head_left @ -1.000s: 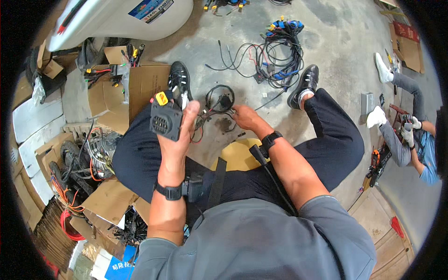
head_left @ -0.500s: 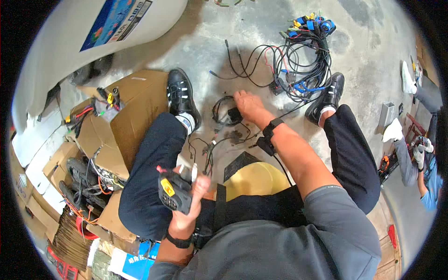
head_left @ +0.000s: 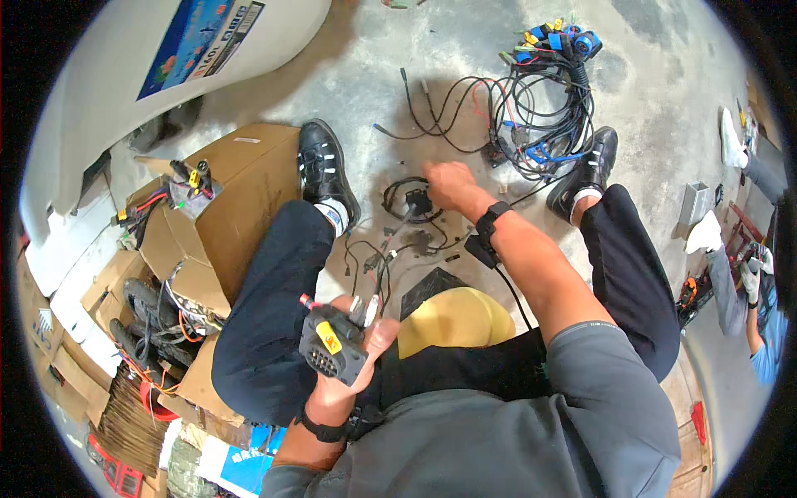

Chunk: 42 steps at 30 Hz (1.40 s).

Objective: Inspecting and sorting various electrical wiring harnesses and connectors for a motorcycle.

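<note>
My left hand [head_left: 375,342] is closed around a black multi-pin connector block [head_left: 334,353] with a yellow label, held up in front of my left thigh. Thin leads with light-coloured ends rise from the block beside my thumb and run toward the wiring on the floor. My right hand [head_left: 452,189] is down at floor level, fingers curled over the right edge of a coiled black cable [head_left: 388,197]. A small black plug [head_left: 418,201] lies inside the coil, close to those fingers; my hand hides the exact grip. Loose wires with small connectors [head_left: 374,259] spread below the coil.
A large wiring bundle [head_left: 573,108] with blue connectors lies beyond my right hand, near my right shoe. An open cardboard box [head_left: 241,178] holding wires stands by my left leg. A yellow rounded object [head_left: 457,322] sits between my thighs. Another person [head_left: 765,307] works at far right.
My left hand has moved slightly right and turned the connector block, so its pins show more. My right hand has shifted slightly right and nearer, and the cable coil looks rounder.
</note>
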Each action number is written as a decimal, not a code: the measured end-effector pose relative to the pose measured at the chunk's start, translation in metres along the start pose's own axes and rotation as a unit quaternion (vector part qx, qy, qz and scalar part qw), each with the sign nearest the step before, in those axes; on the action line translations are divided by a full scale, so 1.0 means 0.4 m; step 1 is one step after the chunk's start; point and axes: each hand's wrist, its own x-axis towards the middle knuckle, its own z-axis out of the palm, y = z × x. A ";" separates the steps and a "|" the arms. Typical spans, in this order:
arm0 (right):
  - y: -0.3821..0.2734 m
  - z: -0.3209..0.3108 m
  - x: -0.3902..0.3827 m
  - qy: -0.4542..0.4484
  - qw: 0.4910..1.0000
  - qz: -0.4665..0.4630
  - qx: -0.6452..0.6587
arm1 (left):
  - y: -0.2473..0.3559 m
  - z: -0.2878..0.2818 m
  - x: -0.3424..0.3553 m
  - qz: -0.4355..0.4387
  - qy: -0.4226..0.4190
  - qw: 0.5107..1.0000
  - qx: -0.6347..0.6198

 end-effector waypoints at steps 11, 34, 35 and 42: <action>-0.067 -0.332 -0.259 0.138 0.987 0.074 -0.024 | 0.062 0.041 0.006 0.255 0.071 0.964 -0.004; -0.171 -0.646 -0.664 0.398 0.915 0.054 0.026 | 0.176 -0.034 0.009 0.105 -0.071 0.947 -0.295; -0.175 -0.654 -0.673 0.400 0.915 0.051 0.029 | 0.195 -0.025 0.026 0.117 -0.052 0.948 -0.293; -0.199 -0.703 -0.673 0.361 0.915 -0.020 0.176 | 0.276 0.015 0.117 0.149 -0.080 0.946 -0.276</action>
